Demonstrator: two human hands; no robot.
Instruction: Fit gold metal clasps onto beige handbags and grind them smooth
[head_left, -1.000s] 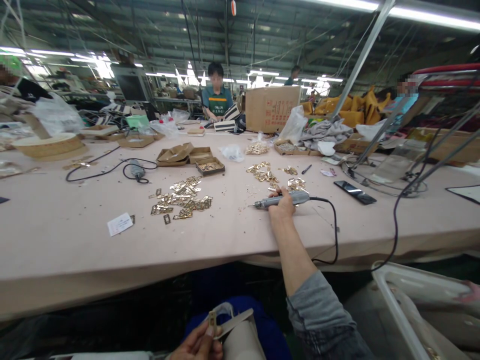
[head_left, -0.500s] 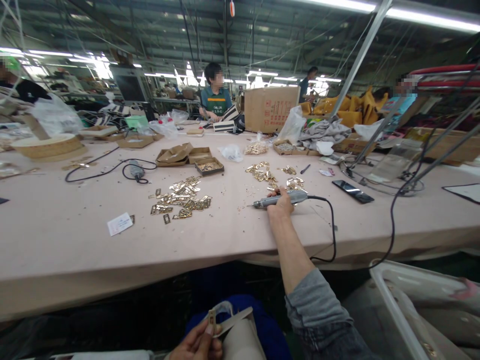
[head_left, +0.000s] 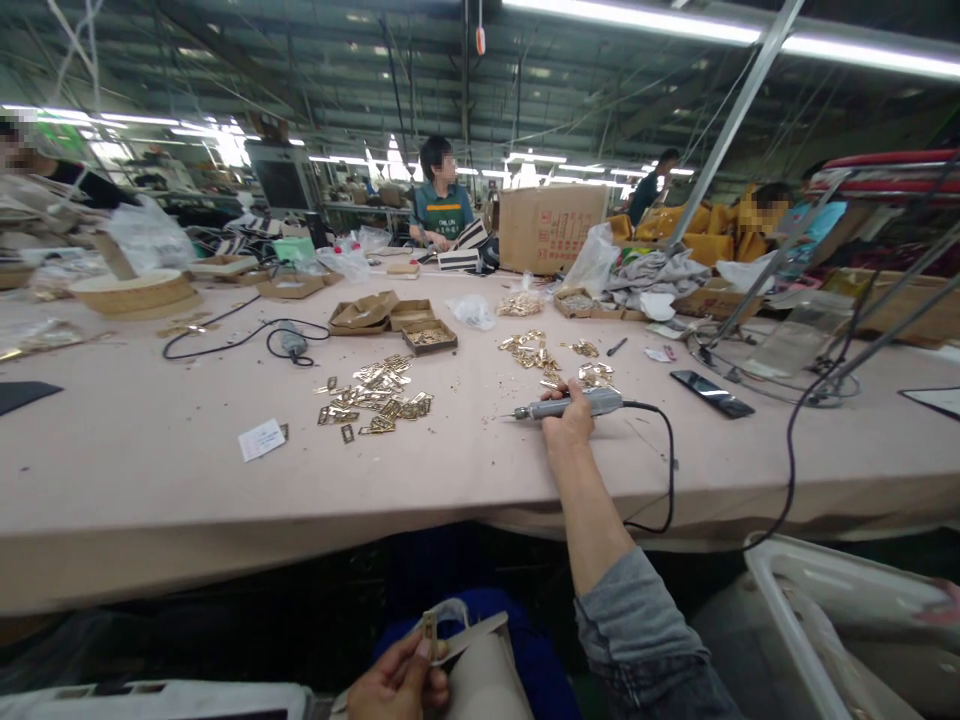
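Observation:
My right hand (head_left: pixel 571 418) is wrapped round a grey electric screwdriver (head_left: pixel 606 401), which lies low over the table with its bit pointing left. Down by my lap, my left hand (head_left: pixel 397 682) pinches a small gold metal plate (head_left: pixel 429 628) between thumb and fingers, against a beige strap (head_left: pixel 474 634). A larger beige piece (head_left: pixel 487 682) rests on my lap beside that hand. On the table lie a pile of gold frame-shaped plates (head_left: pixel 390 410) and, beyond the screwdriver, smaller gold fittings (head_left: pixel 525 348).
An open box of small parts (head_left: pixel 429 338) stands past the plates. A second screwdriver (head_left: pixel 291 343) lies left, a white card (head_left: pixel 262 440) nearer me, a phone (head_left: pixel 711 394) right. A white bin (head_left: pixel 787 610) stands low right. A co-worker (head_left: pixel 442 205) is across the table.
The view has shifted slightly, so the table's contents appear a little further right. Both hands keep their holds, on the screwdriver and on the metal plate.

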